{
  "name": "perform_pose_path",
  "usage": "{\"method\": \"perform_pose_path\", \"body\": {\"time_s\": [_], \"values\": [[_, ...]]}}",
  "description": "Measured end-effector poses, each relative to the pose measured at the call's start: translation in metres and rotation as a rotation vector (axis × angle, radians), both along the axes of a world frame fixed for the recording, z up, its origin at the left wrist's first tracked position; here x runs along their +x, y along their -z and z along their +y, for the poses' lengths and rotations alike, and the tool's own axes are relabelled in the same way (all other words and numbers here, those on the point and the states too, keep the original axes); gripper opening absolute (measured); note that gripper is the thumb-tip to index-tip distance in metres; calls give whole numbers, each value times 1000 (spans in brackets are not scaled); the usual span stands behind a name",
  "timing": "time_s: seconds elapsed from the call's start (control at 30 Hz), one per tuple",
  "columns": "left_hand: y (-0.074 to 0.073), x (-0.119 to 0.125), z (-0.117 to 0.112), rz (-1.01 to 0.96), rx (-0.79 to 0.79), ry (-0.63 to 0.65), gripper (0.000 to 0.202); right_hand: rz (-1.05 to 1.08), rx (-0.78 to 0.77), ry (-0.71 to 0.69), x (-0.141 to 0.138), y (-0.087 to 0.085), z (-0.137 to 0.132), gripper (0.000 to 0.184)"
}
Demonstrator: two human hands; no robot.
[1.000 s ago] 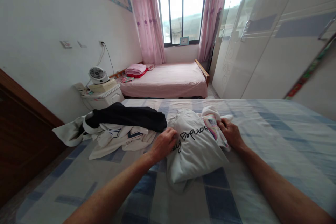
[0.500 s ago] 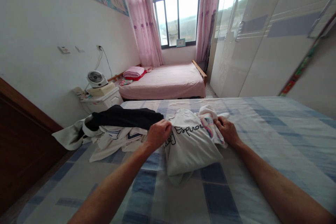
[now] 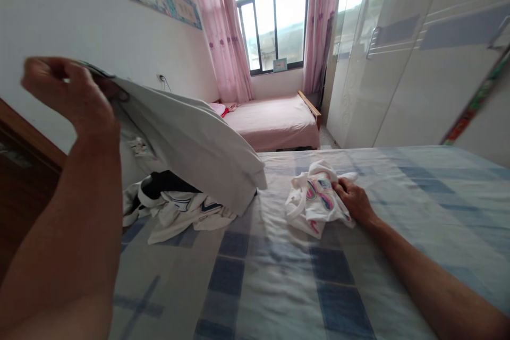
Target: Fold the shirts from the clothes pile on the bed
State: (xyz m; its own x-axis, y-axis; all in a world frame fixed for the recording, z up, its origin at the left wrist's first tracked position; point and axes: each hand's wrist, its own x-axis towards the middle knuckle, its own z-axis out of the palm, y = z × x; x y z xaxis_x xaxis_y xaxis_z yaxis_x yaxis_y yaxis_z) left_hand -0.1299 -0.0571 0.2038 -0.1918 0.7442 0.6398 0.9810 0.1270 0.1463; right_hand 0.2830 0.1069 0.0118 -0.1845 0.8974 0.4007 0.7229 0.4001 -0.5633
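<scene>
Raised high at the left, my left hand point(image 3: 75, 90) pinches the edge of a light grey shirt point(image 3: 191, 138), which sweeps down to the right in the air. Its lower end hangs over a pile of clothes, partly hiding it. In that pile are a black garment point(image 3: 167, 183) and a white garment with dark trim point(image 3: 187, 218). My right hand point(image 3: 354, 199) is closed on the right edge of a small white T-shirt point(image 3: 319, 199) with a colourful print, which lies crumpled on the bed.
Under the clothes spreads a blue-and-white checked bed point(image 3: 271, 287). Beyond its far edge stands a second bed with a pink sheet point(image 3: 274, 119), below the window. White wardrobe doors point(image 3: 398, 64) line the right side, and a brown door point(image 3: 24, 186) is at the left.
My left hand has lifted the grey shirt off the white T-shirt and swung it up to the left, over the pile. The right hand keeps its hold on the T-shirt.
</scene>
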Motion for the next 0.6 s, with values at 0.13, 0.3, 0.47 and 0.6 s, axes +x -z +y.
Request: {"method": "perform_pose_path", "body": {"time_s": [0.13,0.3,0.47,0.6], "values": [[-12,-35,-5,14,14,-119,31,-14,0,-3,0,2,3,34],[24,-51,-13,19,-122,-193,26,-6,21,3,0,1,3,34],[93,-13,-35,207,-147,-126,39,-6,-4,14,1,0,1,36],[107,0,-36,379,-274,-86,28,-26,-14,25,1,0,1,36]]}}
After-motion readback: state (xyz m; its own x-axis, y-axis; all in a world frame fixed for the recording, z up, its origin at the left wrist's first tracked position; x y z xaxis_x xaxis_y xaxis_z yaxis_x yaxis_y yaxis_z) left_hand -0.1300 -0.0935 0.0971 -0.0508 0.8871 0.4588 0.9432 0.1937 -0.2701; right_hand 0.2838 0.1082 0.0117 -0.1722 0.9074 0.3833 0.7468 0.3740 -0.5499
